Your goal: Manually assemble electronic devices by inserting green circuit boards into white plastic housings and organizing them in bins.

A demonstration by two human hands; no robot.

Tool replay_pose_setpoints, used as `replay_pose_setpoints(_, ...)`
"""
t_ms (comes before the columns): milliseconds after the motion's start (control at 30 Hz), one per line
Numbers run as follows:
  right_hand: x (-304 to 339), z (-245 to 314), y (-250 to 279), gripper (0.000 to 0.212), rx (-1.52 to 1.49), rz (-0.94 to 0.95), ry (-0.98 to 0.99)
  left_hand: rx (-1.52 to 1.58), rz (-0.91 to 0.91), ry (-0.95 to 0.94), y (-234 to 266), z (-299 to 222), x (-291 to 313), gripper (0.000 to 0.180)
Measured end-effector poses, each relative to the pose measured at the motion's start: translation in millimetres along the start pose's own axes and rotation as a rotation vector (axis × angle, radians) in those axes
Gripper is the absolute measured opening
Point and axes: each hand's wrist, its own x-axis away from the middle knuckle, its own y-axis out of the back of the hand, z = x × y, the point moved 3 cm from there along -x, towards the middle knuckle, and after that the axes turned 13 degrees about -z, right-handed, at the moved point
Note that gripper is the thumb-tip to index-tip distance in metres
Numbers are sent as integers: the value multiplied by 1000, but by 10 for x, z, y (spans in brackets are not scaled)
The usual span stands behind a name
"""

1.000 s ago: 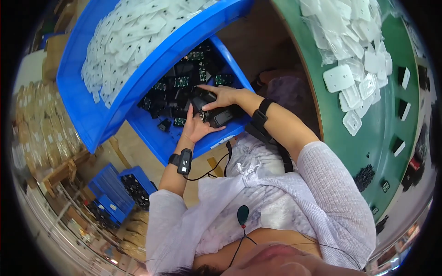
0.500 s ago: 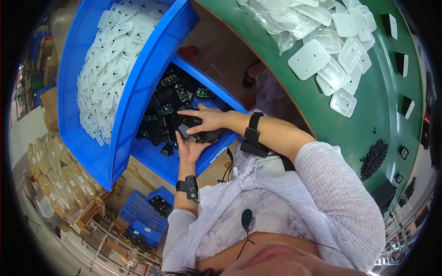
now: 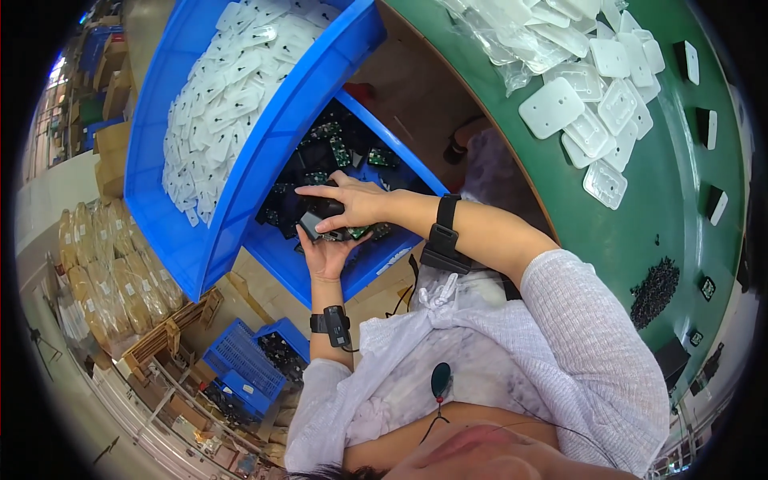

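My left hand [image 3: 324, 258] cups a cluster of black plastic housings from below, thumb and fingers around its near side. From the right, my right hand [image 3: 360, 202] reaches over the same cluster, fingers bent onto it. A grey-black housing [image 3: 310, 222] shows between the hands, and a green circuit board [image 3: 357, 232] sits beside it. How many pieces are held is hidden by the fingers. Both hands are over the lower blue bin [image 3: 404, 146], among more black housings with green boards [image 3: 340, 150].
A higher blue bin [image 3: 280, 120] full of white plastic plates [image 3: 232, 96] overhangs at left. On the green table [image 3: 576, 240] at right lie loose white covers [image 3: 552, 108], a heap of small black parts [image 3: 654, 292] and several black-and-white blocks. Blue crates [image 3: 244, 364] stand on the floor.
The whole view has shifted, moving the bins and table rightward in the picture. Against the lower bin, both hands have moved a little left with the housings still between them.
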Motion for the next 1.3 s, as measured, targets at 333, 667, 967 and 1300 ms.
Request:
replay_pose_setpoints(333,235,652,72,76,9,-190,355,24,124,-218,-132,-330,451,84)
replay_pose_setpoints(667,1274,1281,821,77,77,-466,428,-77,293,-322,-1267,-212,1124,84)
replay_pose_setpoints(967,3910,1168,1922,77,84,-1168,301,-574,631,29,-3252,1207,1654,72)
replay_pose_setpoints(1300,6462,499,1080,82,-22,-1925,-56,-1171,1280,795,-3859,3765,2924,61)
